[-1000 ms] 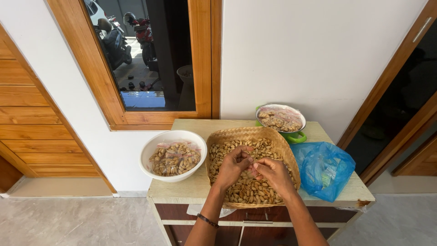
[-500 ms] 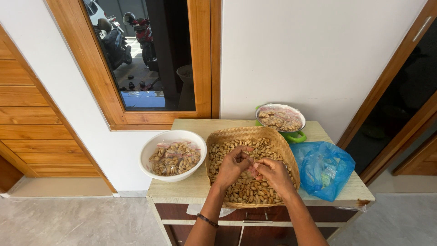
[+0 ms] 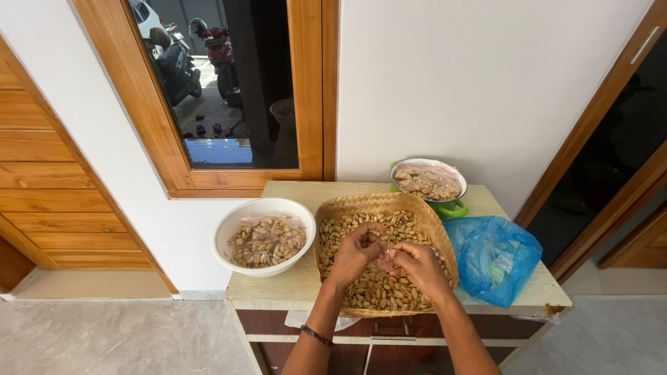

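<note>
I see both hands over the woven basket of peanuts, left hand and right hand fingers pinched on one pink-skinned nut between them; white bowl part filled, basket mostly full

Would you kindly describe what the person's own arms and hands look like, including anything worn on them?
Both forearms are bare, with no sleeves in view. The left hand has a thin dark band around its wrist. The right hand wears no glove, and no ring or watch can be made out on either hand.
</note>
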